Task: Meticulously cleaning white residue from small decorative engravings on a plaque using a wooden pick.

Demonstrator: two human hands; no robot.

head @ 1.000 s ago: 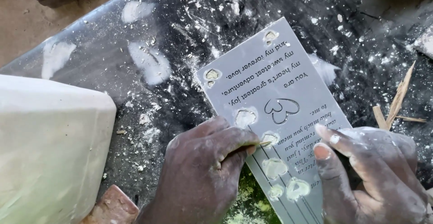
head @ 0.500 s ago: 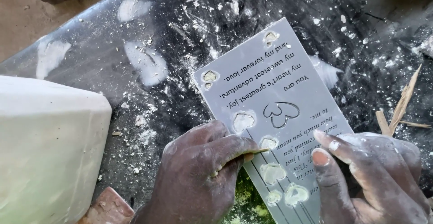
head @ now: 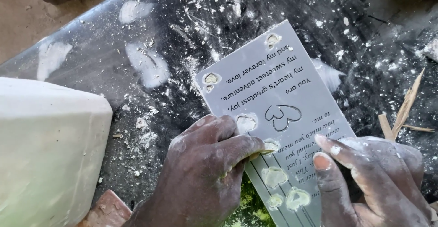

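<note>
A grey rectangular plaque (head: 269, 94) with engraved lettering, a heart outline and several heart-shaped cut-outs lies tilted on a dark, dusty work surface (head: 182, 35). My left hand (head: 205, 172) is closed around a thin tool whose yellowish tip (head: 262, 153) touches a small cut-out near the plaque's left edge. My right hand (head: 369, 181), dusted white, rests flat on the plaque's lower right part with fingers spread, pressing it down. The plaque's near end is hidden by both hands.
A large pale block (head: 45, 149) fills the left side. A reddish brick corner (head: 107, 211) shows at the bottom. Wood splinters (head: 404, 110) lie at the right. White plaster smears and crumbs (head: 146, 65) cover the surface. Something green (head: 248, 208) shows beneath the plaque.
My left hand's tool tip has shifted slightly along the plaque's left edge. The right hand and plaque have stayed almost still.
</note>
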